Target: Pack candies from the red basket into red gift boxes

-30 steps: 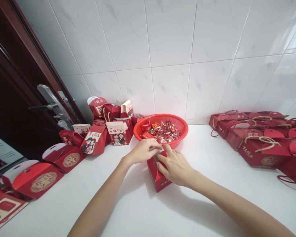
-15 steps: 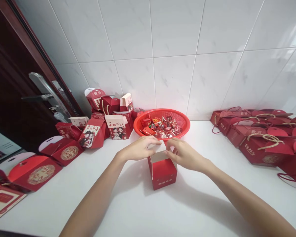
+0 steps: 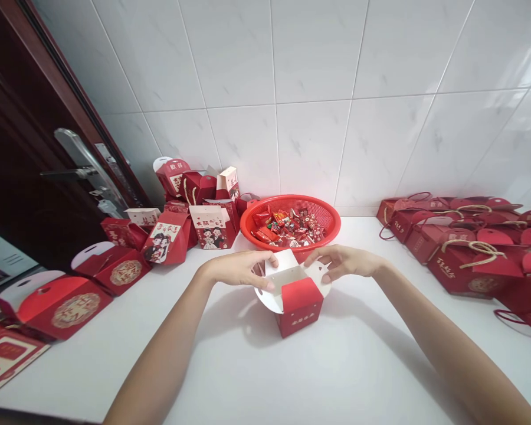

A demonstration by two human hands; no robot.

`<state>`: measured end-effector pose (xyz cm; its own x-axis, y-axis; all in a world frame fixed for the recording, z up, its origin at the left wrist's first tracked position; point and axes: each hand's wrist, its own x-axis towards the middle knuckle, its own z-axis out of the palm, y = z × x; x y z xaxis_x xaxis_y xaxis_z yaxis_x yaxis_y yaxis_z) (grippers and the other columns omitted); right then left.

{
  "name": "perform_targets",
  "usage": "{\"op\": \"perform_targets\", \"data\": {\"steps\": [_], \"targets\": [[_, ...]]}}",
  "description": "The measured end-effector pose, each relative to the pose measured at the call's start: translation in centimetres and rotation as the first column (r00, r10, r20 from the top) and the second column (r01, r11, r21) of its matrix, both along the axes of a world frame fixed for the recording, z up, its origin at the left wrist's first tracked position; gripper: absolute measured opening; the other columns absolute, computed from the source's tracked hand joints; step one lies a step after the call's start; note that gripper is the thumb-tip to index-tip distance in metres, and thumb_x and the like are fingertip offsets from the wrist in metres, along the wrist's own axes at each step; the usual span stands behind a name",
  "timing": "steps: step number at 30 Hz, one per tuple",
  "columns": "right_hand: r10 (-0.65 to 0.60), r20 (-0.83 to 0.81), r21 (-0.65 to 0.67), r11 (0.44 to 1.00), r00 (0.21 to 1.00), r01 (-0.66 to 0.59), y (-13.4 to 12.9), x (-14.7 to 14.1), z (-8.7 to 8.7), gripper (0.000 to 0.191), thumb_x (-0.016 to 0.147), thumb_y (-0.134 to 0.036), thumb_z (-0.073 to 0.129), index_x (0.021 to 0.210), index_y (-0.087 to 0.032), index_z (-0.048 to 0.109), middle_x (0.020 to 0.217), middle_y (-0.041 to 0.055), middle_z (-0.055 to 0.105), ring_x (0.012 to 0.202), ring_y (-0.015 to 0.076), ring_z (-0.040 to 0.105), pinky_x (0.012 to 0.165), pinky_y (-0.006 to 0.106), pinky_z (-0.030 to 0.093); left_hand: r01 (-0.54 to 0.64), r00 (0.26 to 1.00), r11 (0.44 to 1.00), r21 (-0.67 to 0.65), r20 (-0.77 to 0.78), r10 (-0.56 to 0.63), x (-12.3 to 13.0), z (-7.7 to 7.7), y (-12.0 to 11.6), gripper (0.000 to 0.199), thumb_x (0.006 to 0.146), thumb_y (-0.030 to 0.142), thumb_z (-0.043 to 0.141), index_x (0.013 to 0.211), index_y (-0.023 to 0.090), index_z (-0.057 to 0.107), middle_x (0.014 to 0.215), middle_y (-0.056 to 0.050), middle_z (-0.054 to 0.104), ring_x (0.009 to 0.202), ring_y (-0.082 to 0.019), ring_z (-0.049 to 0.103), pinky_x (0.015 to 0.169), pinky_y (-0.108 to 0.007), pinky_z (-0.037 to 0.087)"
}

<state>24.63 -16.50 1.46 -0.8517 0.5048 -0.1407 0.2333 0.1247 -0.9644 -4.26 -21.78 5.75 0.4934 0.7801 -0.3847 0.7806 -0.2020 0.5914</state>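
Before the red perforated plastic basket [image 3: 335,223], an open red cardboard box [image 3: 300,317].
It sits between left hand [image 3: 235,267] and right hand [image 3: 348,261], both touching white-lined flaps [image 3: 269,300], fingers parted.

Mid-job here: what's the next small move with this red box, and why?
I'd probably ease the front flap outward: it leans over the opening of the box, while the left hand and right hand are at the spread side flaps.
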Motion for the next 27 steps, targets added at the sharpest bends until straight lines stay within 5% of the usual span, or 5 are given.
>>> {"op": "perform_targets", "data": {"steps": [4,9,12,22,27], "targets": [[0.033,0.006,0.003,0.999,0.999,-0.033,0.8,-0.1,-1.0,0.048,0.072,-0.028,0.079,0.116,-0.021,0.062,0.102,0.0033,0.067,0.083,0.0158,0.061,0.073,0.031,0.052,0.004,1.000,0.997,-0.082,0.004,-0.003,0.0,-0.4,0.2,0.057,0.071,0.056,0.072,0.110,0.022,0.049,0.101,-0.002,0.060,0.089,-0.021,0.058,0.071,-0.026,0.044],[0.023,0.156,0.398,0.914,0.988,-0.084,-0.8,-0.5,0.4,0.039,0.079,-0.014,0.066,0.117,-0.024,0.068,0.123,0.0065,0.062,0.099,0.0198,0.060,0.083,0.032,0.050,-0.022,0.999,0.994,-0.109,-0.029,0.018,0.0,-0.5,0.2,0.062,0.069,0.058,0.073,0.113,0.023,0.046,0.100,-0.002,0.058,0.091,-0.022,0.058,0.072,-0.027,0.042],[0.018,0.221,0.496,0.859,0.975,-0.128,-2.1,-0.7,1.4,0.043,0.083,-0.006,0.053,0.118,-0.026,0.069,0.141,0.0084,0.052,0.120,0.0253,0.055,0.090,0.035,0.049,-0.025,1.000,0.996,-0.087,-0.016,0.024,0.0,-0.6,0.2,0.061,0.069,0.057,0.073,0.112,0.023,0.048,0.099,-0.002,0.059,0.089,-0.022,0.058,0.070,-0.027,0.042],[0.161,0.158,0.516,0.828,0.974,-0.220,-3.5,-0.3,3.3,0.025,0.091,-0.017,0.058,0.093,-0.029,0.080,0.147,0.0028,0.051,0.147,0.0273,0.032,0.114,0.043,0.034,-0.006,1.000,1.000,-0.017,0.028,0.007,0.1,-1.0,0.2,0.056,0.073,0.056,0.071,0.114,0.021,0.056,0.097,-0.003,0.064,0.082,-0.020,0.059,0.066,-0.025,0.043],[0.122,0.052,0.562,0.817,0.991,-0.130,-3.8,0.2,3.8,0.024,0.090,-0.021,0.061,0.104,-0.031,0.078,0.142,0.0038,0.057,0.142,0.0259,0.041,0.113,0.042,0.037,0.060,0.988,0.986,0.158,0.135,-0.082,-0.1,0.3,-0.3,0.044,0.084,0.053,0.064,0.117,0.024,0.069,0.107,-0.006,0.072,0.090,-0.021,0.066,0.075,-0.026,0.046]]}}
